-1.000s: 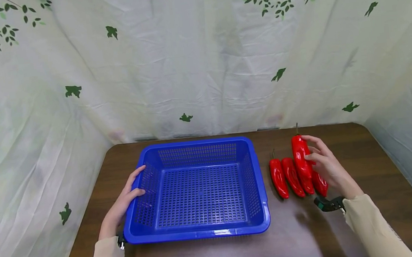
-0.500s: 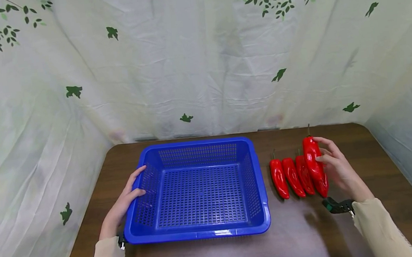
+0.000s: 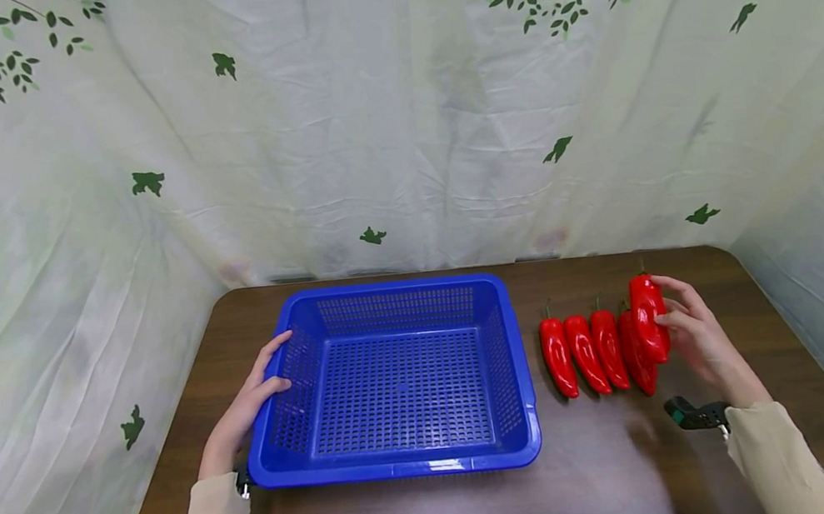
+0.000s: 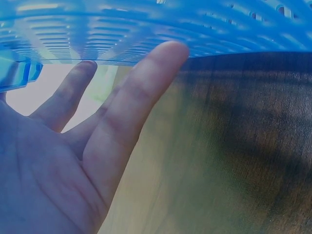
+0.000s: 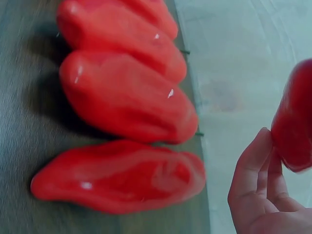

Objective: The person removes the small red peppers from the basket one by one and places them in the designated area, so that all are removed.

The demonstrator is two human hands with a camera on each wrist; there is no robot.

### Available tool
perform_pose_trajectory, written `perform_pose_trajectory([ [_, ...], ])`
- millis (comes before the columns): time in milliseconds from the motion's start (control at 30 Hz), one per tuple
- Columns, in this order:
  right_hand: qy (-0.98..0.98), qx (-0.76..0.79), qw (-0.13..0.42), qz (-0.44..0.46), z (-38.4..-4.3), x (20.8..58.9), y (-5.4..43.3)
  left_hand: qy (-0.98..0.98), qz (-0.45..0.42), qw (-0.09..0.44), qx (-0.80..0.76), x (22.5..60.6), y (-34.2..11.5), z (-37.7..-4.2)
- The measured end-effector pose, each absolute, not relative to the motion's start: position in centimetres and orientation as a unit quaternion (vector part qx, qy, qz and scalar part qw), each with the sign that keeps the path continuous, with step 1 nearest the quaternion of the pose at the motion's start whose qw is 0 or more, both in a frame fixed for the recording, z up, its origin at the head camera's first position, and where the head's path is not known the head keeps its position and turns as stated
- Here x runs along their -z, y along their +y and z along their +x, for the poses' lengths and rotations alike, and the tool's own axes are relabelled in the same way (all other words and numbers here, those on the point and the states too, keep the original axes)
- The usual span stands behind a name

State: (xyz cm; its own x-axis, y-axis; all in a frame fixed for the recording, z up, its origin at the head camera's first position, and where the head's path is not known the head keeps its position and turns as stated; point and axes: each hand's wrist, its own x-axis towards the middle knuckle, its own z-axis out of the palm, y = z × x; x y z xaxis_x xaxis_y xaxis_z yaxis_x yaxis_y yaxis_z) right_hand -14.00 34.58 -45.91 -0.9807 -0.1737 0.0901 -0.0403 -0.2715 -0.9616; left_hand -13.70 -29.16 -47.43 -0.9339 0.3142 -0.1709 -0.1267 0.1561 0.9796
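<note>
— Gripped how, on the right?
— Pinched between thumb and curled fingers of the right hand: one glossy red pepper, smooth, tapered, stem end toward the far edge of the table. Lifted just above the row, over its right end.

— And the row itself?
— Four more peppers, same shiny skin and long pointed shape, laid side by side, touching or nearly so, on the right half of the tabletop, near the far right corner. Seen close from the right wrist: rounded, waxy, small highlights on each.

— Left side?
— Fingers of the left hand straight and relaxed, thumb over the rim, resting flat against the left wall of the blue basket. Nothing clasped.

— Basket's make?
— Rigid blue plastic, rectangular, rounded corners, perforated floor and slotted walls, rolled rim. Placed at the middle of the table, close to the near edge, just left of the peppers.

— Surface?
— Dark wood grain, matte. Pale creased cloth printed with green leaves behind and on both sides.
</note>
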Motion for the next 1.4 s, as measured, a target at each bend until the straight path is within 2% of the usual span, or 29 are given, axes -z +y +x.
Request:
perform_pose_trajectory([
  [767,0.646,0.761,0.019,-0.048,-12.9,48.7,37.5,0.743,0.060,0.171,-0.644,47.2,-29.2,-13.7],
  [1400,0.720,0.693,0.026,-0.005,-12.5,50.8,39.0,0.741,0.058,0.174,-0.646,47.3,-29.1,-13.7],
])
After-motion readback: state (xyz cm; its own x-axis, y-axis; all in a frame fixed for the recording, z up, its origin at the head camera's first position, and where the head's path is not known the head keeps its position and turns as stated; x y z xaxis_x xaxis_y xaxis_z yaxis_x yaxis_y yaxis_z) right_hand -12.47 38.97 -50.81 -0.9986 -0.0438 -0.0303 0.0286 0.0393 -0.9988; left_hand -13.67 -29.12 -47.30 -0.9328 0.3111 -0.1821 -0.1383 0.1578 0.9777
